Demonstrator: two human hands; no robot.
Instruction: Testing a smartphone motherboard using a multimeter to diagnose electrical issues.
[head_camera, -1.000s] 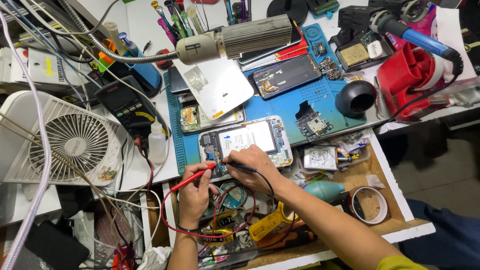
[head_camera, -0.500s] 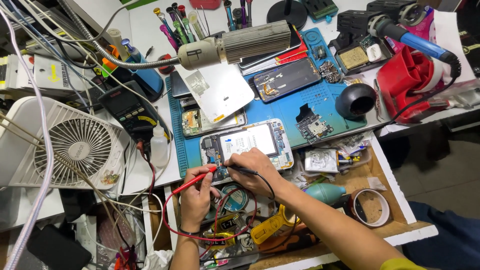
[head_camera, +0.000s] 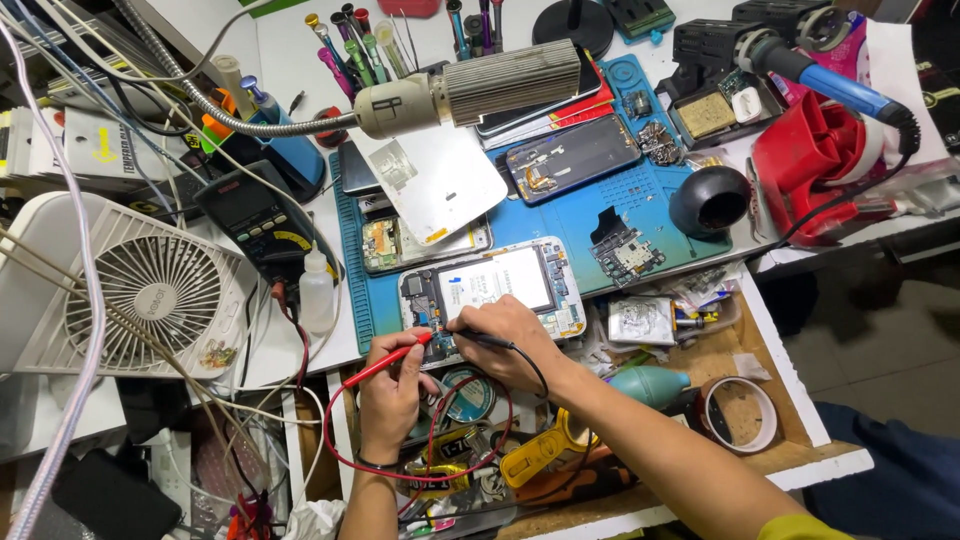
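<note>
Little has shifted since the earlier frames: the view has slid slightly, and both probes are kept on the same spot. The red probe (head_camera: 385, 362) is pinched in the left hand (head_camera: 388, 392), fingers curled narrowly round its shaft, tip pressed to the near-left corner of the opened phone (head_camera: 492, 288). The black probe (head_camera: 478, 339) is gripped pen-like in the right hand (head_camera: 508, 340), fingers closed on it, tip set just beside the red one. The phone is laid on the blue mat (head_camera: 560, 215), near edge, centre of the scene. A multimeter (head_camera: 258, 215) is seen to the left, a white fan (head_camera: 140, 290) farther left, and a tape roll (head_camera: 738, 412) at near right.
</note>
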